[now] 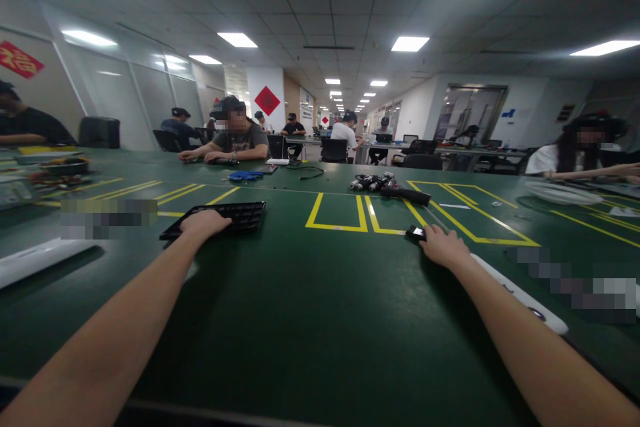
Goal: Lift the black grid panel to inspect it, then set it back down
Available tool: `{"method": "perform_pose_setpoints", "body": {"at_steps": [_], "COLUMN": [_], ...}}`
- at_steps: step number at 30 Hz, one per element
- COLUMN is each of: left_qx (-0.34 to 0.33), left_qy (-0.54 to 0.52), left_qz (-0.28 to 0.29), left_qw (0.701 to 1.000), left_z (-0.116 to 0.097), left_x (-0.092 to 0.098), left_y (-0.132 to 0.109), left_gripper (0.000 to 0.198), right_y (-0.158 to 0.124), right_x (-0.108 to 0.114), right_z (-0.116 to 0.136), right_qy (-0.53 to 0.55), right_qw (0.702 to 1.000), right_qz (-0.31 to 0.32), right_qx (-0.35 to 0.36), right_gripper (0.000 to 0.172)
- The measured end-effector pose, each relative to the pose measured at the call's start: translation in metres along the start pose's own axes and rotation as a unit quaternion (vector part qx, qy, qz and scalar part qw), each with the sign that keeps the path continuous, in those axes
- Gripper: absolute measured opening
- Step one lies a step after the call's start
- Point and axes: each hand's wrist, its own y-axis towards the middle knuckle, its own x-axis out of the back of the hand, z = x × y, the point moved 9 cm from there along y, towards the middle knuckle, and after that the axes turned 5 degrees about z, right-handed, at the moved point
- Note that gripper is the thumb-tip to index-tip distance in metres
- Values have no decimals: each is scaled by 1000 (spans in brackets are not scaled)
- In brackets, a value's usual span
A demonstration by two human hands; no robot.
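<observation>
My left hand [205, 221] is closed on the near left side of a shallow black tray [246, 217] with a grid of ribs or compartments. The tray is tilted a little at the left of the green table. Further right, my right hand [445, 245] has its fingers wrapped around a small black object [415, 233] with a bright white patch on top; its exact kind I cannot make out. Just beyond that hand lies a black-handled tool [406, 195] with a thin shaft, beside a heap of dark and silvery parts [373, 181].
Yellow tape outlines [336, 228] mark the green table [320, 320]. A long white device [520, 293] lies beside my right forearm, and another white object [45, 260] at the left. Blue item [245, 175] and black cable [313, 172] lie farther back. Other people sit around.
</observation>
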Motion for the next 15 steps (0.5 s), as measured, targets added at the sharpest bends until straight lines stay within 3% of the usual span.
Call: {"method": "perform_pose_setpoints", "body": {"at_steps": [3,4,8,10,12,15], "left_qx": [88,83,9,-82,-177,-281], "left_qy": [114,122,50,-50,-145,-223], "left_qz": [26,33,58,54,53,100], "left_qw": [989,988,997,994,972,928], "left_z": [0,-9,-72,-119,-162,-203], "left_x": [-2,-3,-25,-39,-51,-72], "left_y": [-8,-11,-31,-53,-83,-128], "left_gripper": [35,37,47,44,39,31], "right_y": [4,5,-3,-17,-37,-65], "right_x": [4,6,17,25,29,35], "right_z": [5,10,50,77,105,136], "right_qy": [19,24,147,284,388,491], "right_qw": [999,999,981,940,887,807], "right_qz": [6,7,-9,-13,19,56], "right_qx": [27,36,126,191,249,323], "right_gripper": [34,34,39,42,42,42]}}
